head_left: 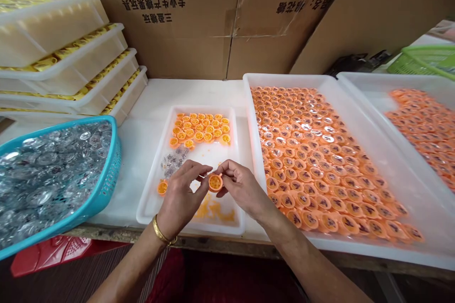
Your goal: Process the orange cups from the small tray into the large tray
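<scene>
A small orange cup point(215, 182) with yellow pieces inside is held over the white tray point(149, 194). My right hand point(238, 182) pinches it from the right, by thumb and fingers. My left hand point(186, 189), wearing a gold bracelet, has its thumb against the cup's left side and its forefinger bent above. Whether something thin and clear lies between its fingertips is too small to tell. Rows of filled orange cups point(199, 128) stand at the tray's far end, and one more cup point(162, 187) is left of my left hand. Clear lids point(174, 161) lie in a pile between them.
A blue basket point(112, 165) of clear plastic lids stands at left, below stacked white bins point(81, 87) with yellow items. At right, a large bin point(254, 118) holds rows of orange cups; another bin point(366, 99) is beyond it. Cardboard boxes point(199, 42) line the back.
</scene>
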`<state>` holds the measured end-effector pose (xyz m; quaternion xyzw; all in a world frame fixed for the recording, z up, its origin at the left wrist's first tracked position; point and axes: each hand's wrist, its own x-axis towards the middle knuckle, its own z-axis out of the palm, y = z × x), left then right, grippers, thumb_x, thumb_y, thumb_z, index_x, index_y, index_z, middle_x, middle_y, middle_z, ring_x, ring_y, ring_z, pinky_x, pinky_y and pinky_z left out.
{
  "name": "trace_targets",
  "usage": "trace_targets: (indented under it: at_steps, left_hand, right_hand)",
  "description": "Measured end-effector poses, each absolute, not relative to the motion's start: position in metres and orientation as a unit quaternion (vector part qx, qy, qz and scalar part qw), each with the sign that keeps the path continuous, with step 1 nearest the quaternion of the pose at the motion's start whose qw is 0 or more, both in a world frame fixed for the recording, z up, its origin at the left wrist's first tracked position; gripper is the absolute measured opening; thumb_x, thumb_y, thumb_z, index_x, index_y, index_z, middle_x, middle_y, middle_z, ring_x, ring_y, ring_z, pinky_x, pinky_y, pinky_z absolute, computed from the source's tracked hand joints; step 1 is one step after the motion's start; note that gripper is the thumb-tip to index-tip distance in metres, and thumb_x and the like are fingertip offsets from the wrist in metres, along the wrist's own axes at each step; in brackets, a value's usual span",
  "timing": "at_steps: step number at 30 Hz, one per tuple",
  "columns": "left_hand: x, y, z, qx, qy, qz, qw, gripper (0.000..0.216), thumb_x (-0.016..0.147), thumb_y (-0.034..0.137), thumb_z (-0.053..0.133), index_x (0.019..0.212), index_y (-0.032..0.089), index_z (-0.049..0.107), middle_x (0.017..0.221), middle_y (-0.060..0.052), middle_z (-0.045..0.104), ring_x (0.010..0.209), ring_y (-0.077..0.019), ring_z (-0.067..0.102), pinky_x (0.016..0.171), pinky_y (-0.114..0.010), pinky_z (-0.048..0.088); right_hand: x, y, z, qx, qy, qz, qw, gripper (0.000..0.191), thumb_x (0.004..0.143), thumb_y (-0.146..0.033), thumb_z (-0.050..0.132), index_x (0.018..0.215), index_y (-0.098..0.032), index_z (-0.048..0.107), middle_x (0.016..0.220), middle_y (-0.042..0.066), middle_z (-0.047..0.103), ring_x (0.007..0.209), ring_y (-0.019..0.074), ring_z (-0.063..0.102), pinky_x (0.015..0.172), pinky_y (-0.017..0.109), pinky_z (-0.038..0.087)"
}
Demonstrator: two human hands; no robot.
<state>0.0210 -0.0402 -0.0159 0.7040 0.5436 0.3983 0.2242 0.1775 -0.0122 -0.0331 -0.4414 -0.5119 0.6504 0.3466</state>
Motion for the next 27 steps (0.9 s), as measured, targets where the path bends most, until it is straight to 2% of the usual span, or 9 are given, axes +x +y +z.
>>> trace_targets:
  at_steps: [7,11,17,21,27]
  left_hand:
    - [0.018,-0.037,-0.015,0.631,0.558,0.374,0.387,0.009,0.082,0.021,0.056,0.086,0.019,0.063,0.094,-0.005,0.067,0.087,-0.0161,0.063,0.077,-0.029,0.051]
    - [0.012,-0.030,-0.016,0.589,0.546,0.358,0.477,0.011,0.080,0.029,0.061,0.082,0.018,0.063,0.089,-0.004,0.067,0.080,-0.0154,0.062,0.074,-0.028,0.050]
    - [0.009,-0.024,-0.021,0.541,0.550,0.370,0.517,0.027,0.070,0.025,0.071,0.094,0.017,0.065,0.075,0.001,0.059,0.068,-0.0110,0.053,0.063,-0.024,0.045]
    - [0.007,-0.022,-0.018,0.450,0.550,0.385,0.588,0.022,0.064,0.024,0.075,0.082,0.015,0.066,0.059,0.005,0.052,0.056,-0.0084,0.049,0.054,-0.022,0.042]
    - [0.010,-0.031,-0.012,0.267,0.513,0.475,0.663,0.023,0.062,0.025,0.078,0.078,0.015,0.065,0.071,0.000,0.063,0.065,-0.0120,0.061,0.064,-0.025,0.049]
  right_hand:
    - [0.179,-0.013,-0.034,-0.452,-0.527,0.636,0.336,0.005,0.080,-0.019,0.048,0.080,-0.018,0.054,0.070,-0.003,0.060,0.060,0.0100,0.059,0.055,0.024,0.053]
    - [0.178,-0.013,-0.030,-0.463,-0.534,0.629,0.323,0.006,0.079,-0.017,0.048,0.079,-0.019,0.054,0.068,-0.003,0.060,0.054,0.0082,0.057,0.053,0.022,0.050]
    - [0.178,-0.013,-0.030,-0.467,-0.554,0.615,0.312,0.009,0.080,-0.017,0.046,0.081,-0.019,0.054,0.072,-0.002,0.061,0.056,0.0089,0.058,0.054,0.023,0.051]
    - [0.178,-0.013,-0.032,-0.480,-0.554,0.604,0.313,0.010,0.080,-0.017,0.045,0.080,-0.019,0.054,0.073,-0.002,0.061,0.058,0.0103,0.060,0.056,0.026,0.053]
    - [0.176,-0.010,-0.033,-0.508,-0.514,0.593,0.355,0.009,0.077,-0.018,0.047,0.082,-0.019,0.054,0.077,0.000,0.062,0.065,0.0124,0.063,0.056,0.027,0.057]
